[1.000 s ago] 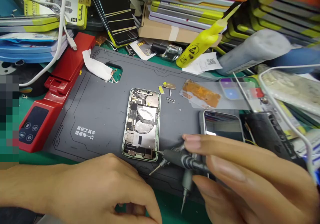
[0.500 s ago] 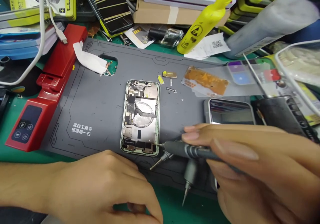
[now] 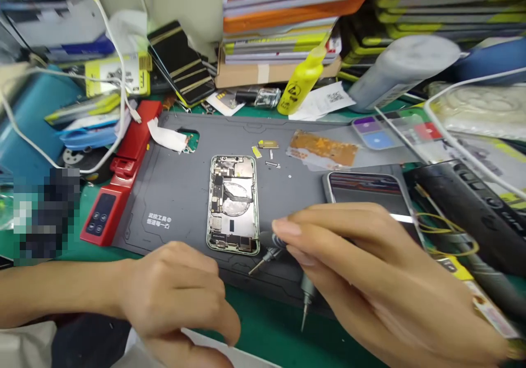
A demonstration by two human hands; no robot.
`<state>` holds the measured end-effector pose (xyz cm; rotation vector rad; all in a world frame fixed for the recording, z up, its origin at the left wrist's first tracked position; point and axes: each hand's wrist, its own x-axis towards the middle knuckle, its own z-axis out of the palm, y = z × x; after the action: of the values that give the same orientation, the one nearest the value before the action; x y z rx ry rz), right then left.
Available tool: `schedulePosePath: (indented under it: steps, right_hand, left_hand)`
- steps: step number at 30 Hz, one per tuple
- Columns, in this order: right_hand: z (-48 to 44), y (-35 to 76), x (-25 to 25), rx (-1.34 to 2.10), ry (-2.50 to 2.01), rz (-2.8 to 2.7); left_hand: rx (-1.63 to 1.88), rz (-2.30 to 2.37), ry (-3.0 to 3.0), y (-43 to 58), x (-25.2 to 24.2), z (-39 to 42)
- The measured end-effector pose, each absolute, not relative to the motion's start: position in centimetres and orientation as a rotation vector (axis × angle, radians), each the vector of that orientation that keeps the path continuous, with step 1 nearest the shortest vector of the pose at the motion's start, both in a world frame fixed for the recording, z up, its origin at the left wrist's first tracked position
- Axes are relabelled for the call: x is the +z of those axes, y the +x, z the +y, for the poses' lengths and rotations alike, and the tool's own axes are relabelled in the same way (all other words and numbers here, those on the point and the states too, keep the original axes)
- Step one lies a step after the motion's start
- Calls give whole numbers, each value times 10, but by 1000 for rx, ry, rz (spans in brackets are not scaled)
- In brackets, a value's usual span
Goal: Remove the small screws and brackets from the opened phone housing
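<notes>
An opened phone lies on the grey work mat, its inner parts and a round coil exposed. My right hand is closed around a slim grey screwdriver, pinched between thumb and fingers. The tool's tip is at the lower right edge of the phone; blur hides whether it touches. Below it lie a second tool with a thin metal tip and a third grey driver. My left hand hovers low at the near left, fingers loosely curled, with nothing visible in them.
A red device with buttons stands along the mat's left edge. Small loose parts and an orange-brown film lie beyond the phone. Another phone sits right. A yellow bottle, a grey cylinder and stacked boxes line the back.
The camera view has tilted up and back, showing more of the background. My right hand has shifted around the screwdriver, covering more of it. The left thumb and forefinger have parted.
</notes>
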<state>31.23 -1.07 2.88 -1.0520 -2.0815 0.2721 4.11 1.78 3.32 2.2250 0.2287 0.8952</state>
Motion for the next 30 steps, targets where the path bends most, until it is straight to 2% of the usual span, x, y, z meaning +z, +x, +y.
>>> schedulePosePath:
  steps: [3,5,7,13,19,26,30]
  right_hand:
    - [-6,305,23,218,-915,-2056]
    - [-4,302,22,205,-863,-2045]
    - [-3,301,21,193,-828,-2042]
    - [-6,298,19,153,-762,-2063]
    - [-4,296,16,151,-780,-2040]
    - [-1,292,13,125,-789,-2030]
    - [-1,290,14,82,-728,-2051]
  left_hand:
    - [918,499,2903,22,61,34]
    - [757,999,2961,7,78,42]
    - [609,1269,2866,-7,85,46]
    - [313,1122,2983,-30,57,40]
    - [192,1236,2838,-18,45,36]
    - [364,1323,2346,9,56,43]
    - [471,1201,1949,27,61,54]
